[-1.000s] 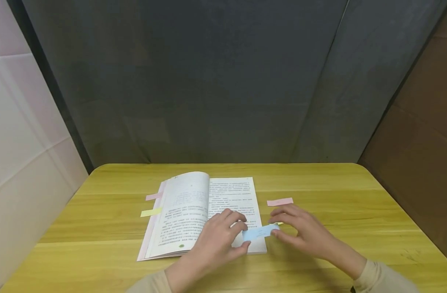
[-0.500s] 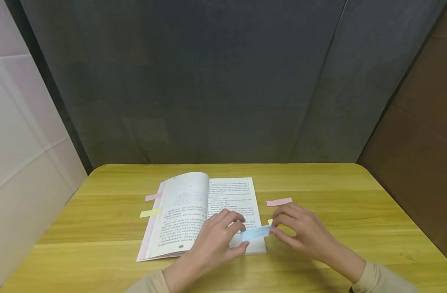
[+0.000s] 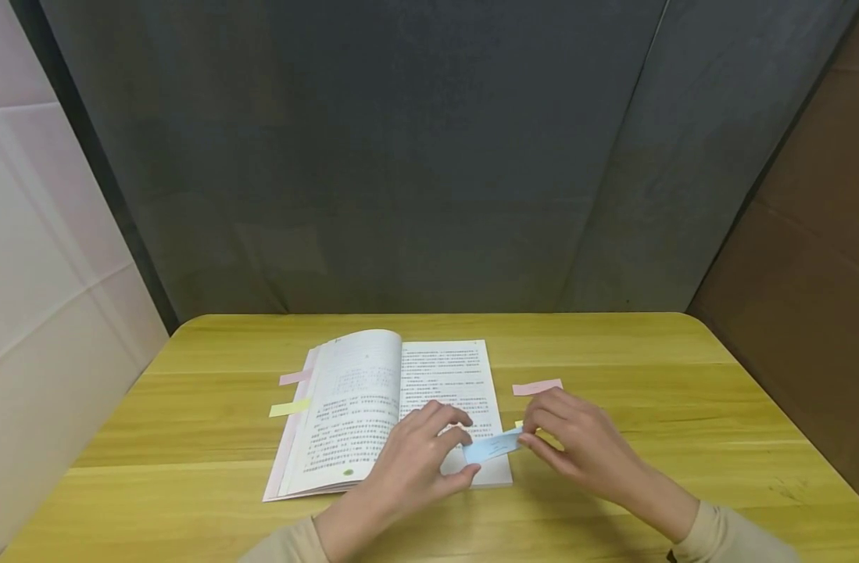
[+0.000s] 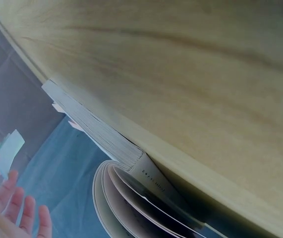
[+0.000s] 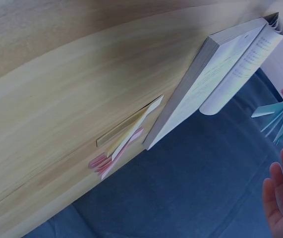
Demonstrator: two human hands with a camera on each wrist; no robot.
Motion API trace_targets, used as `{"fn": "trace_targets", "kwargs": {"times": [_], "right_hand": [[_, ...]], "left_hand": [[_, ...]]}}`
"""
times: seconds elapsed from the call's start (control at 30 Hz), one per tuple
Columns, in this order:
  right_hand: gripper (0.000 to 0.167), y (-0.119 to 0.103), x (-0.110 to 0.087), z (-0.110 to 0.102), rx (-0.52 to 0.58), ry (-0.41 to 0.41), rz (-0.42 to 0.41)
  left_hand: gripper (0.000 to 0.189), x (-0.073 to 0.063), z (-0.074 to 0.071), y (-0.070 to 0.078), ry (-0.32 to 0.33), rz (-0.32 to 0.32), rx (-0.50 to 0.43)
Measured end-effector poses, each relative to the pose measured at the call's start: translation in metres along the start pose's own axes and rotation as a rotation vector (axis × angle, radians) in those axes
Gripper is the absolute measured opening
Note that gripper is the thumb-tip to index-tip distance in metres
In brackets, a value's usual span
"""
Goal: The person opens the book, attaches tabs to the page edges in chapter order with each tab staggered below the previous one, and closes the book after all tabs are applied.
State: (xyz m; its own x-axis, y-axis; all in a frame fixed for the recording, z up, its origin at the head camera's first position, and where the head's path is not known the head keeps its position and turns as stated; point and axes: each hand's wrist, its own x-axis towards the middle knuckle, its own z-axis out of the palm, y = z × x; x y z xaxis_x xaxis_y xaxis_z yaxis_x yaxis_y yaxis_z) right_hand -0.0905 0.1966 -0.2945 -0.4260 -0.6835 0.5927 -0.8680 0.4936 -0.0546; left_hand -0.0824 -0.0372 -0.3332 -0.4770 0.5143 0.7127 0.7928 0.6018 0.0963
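Note:
A pad of light blue sticky notes [image 3: 491, 448] is held over the right page of an open book [image 3: 443, 383]. My right hand [image 3: 584, 442] pinches the pad's right end between thumb and fingertips. At its left end, my left hand [image 3: 416, 453] holds the pad with curved fingers and thumb. In the right wrist view, the blue strips [image 5: 280, 114] fan apart at their free ends. The left wrist view shows a pale blue-green strip [image 4: 10, 151] among the fingers.
A pink sticky note pad [image 3: 537, 387] lies right of the book, and a yellow pad [image 5: 131, 124] sits close by, mostly hidden by my right hand in the head view. A pink tab [image 3: 295, 378] and a yellow tab [image 3: 289, 408] stick out of the book's left edge.
My right hand has shifted slightly left, its fingertips closing onto the blue pad's right end, which now tilts up. The left hand and book have barely moved.

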Motion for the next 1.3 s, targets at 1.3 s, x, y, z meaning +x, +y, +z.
{"fn": "trace_targets", "kwargs": {"times": [1.3], "right_hand": [[0.031,-0.021,0.013,0.003,-0.058,0.130,-0.295]], "left_hand": [[0.020,0.002,0.004,-0.005,-0.133,-0.053,0.076]]}}
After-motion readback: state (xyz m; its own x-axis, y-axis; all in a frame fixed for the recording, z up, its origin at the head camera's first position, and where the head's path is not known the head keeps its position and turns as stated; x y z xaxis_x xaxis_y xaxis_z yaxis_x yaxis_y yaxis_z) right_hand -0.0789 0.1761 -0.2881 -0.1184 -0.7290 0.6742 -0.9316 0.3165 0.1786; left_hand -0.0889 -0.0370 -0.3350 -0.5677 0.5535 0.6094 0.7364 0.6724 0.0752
